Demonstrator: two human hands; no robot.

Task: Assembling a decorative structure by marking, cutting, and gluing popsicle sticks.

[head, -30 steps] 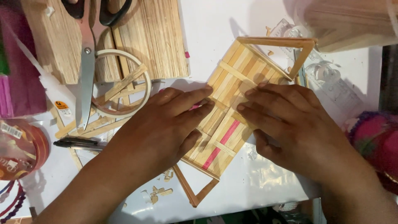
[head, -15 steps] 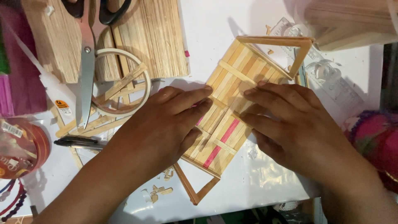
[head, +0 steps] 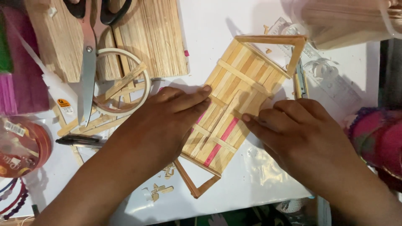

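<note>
A panel of glued wooden craft sticks (head: 239, 86) lies diagonally on the white table, with one pink stick in it and a stick triangle at each end. My left hand (head: 167, 119) lies flat on the panel's left side, fingers together and pointing right. My right hand (head: 299, 129) rests on the panel's right edge, its fingertips pressing a loose stick (head: 233, 109) laid along the panel's middle. Neither hand grips anything.
Scissors (head: 88, 54) lie at the upper left over sheets of wooden sticks (head: 157, 37), beside a white ring (head: 144, 90) and loose sticks. A red round tin (head: 25, 144) is at left, a clear ruler (head: 331, 79) and pink yarn (head: 379, 142) at right. Stick scraps (head: 159, 190) lie near the front edge.
My right hand has slid down and right off the panel's centre, uncovering more of it. My left hand has stayed almost still.
</note>
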